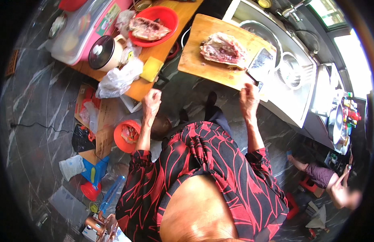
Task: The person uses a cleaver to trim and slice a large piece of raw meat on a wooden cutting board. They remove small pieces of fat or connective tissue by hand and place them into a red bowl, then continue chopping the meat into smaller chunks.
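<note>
My left hand (152, 102) hangs with curled fingers by the corner of the wooden table (138, 90), nothing visible in it. My right hand (249, 98), also curled, is at the near edge of a wooden cutting board (190, 59). Close to its fingers is the black handle (252, 78) of a cleaver; its broad blade (261, 62) lies at the board's right side. Whether the fingers touch the handle is unclear. On the board rests an opened, plucked poultry carcass (224, 50). Another carcass piece (148, 28) lies in a red basin (170, 18).
A sink (295, 106) with a metal colander (291, 71) adjoins the board. On the table stand a lidded pot (103, 54), a plastic bag (120, 78) and a yellow cloth (151, 69). A red bucket (122, 145) with scraps and a cardboard box (103, 127) stand on the floor. Another person (321, 175) is at right.
</note>
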`<action>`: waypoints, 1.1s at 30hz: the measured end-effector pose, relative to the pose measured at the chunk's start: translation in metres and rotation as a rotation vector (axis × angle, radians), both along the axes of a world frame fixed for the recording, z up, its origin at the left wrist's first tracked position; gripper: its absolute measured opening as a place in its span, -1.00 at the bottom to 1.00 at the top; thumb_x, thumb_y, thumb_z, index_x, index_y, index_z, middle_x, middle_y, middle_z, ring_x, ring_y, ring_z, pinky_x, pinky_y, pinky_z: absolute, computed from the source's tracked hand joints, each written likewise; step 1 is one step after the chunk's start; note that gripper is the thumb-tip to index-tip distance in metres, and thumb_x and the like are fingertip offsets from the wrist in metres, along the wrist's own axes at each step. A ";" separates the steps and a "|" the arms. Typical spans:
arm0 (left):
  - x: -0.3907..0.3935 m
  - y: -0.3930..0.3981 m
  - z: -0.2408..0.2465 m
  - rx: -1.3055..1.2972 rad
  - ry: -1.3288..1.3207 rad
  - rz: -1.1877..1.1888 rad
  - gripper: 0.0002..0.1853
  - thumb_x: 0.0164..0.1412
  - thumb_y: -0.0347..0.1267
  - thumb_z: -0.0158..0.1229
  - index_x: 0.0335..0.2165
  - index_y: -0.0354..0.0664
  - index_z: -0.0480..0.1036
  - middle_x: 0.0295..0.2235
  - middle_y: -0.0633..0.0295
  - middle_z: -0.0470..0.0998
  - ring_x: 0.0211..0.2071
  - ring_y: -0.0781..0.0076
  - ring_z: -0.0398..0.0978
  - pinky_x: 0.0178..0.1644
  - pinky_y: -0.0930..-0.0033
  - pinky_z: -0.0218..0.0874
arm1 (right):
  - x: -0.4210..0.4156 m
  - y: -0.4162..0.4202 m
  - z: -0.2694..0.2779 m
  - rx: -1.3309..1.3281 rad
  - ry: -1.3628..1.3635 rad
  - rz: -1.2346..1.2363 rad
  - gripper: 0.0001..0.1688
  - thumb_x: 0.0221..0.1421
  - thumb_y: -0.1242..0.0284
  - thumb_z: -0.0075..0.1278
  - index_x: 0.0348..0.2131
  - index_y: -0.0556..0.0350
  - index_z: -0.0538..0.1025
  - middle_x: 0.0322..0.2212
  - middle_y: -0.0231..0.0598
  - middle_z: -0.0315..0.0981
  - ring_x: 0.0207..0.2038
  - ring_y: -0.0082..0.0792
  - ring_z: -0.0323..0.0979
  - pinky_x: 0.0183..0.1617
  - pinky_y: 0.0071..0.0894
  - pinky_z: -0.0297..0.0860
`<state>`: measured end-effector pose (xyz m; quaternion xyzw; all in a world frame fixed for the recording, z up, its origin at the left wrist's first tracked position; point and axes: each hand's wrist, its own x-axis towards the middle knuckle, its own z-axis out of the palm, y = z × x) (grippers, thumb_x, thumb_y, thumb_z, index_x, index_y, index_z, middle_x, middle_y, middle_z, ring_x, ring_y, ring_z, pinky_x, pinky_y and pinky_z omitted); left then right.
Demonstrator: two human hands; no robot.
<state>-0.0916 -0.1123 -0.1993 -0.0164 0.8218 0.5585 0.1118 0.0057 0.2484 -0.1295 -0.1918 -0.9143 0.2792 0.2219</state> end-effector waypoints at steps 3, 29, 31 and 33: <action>-0.048 0.083 0.036 -0.259 0.594 -0.248 -0.85 0.00 -0.47 0.20 -0.37 -0.22 0.43 -0.54 0.15 0.47 -0.55 0.36 0.44 -0.45 0.39 0.27 | 0.021 0.058 -0.017 0.061 -0.290 -0.291 -0.46 -0.07 0.45 0.10 -0.09 0.24 0.29 -0.21 0.11 0.32 -0.13 0.09 0.32 -0.08 -0.10 0.28; -0.164 0.295 0.094 -0.390 0.594 -0.785 -0.71 -0.20 -0.45 0.16 -0.38 -0.31 0.38 -0.48 -0.03 0.48 -0.43 0.03 0.48 -0.34 0.20 0.32 | 0.014 0.126 -0.004 -1.323 -0.083 -0.352 -0.64 -0.09 0.65 -0.06 -0.23 0.16 0.25 -0.55 -0.33 0.30 -0.70 -0.51 0.33 -0.67 -0.49 0.37; -0.169 0.300 0.117 -0.293 0.304 -0.806 -0.74 -0.17 -0.41 0.14 -0.42 -0.34 0.38 -0.52 -0.05 0.48 -0.47 0.00 0.47 -0.34 0.18 0.33 | 0.010 0.127 0.011 -1.354 -0.081 -0.344 -0.67 -0.08 0.64 -0.04 -0.25 0.15 0.24 -0.54 -0.32 0.32 -0.68 -0.49 0.36 -0.68 -0.48 0.38; -0.178 0.303 0.131 -0.167 0.098 -0.835 -0.73 -0.14 -0.38 0.15 -0.43 -0.35 0.40 -0.55 -0.02 0.50 -0.49 0.13 0.50 -0.35 0.25 0.31 | 0.010 0.124 0.013 -1.379 -0.047 -0.362 -0.67 -0.05 0.63 -0.01 -0.26 0.12 0.23 -0.52 -0.29 0.33 -0.68 -0.49 0.38 -0.68 -0.49 0.39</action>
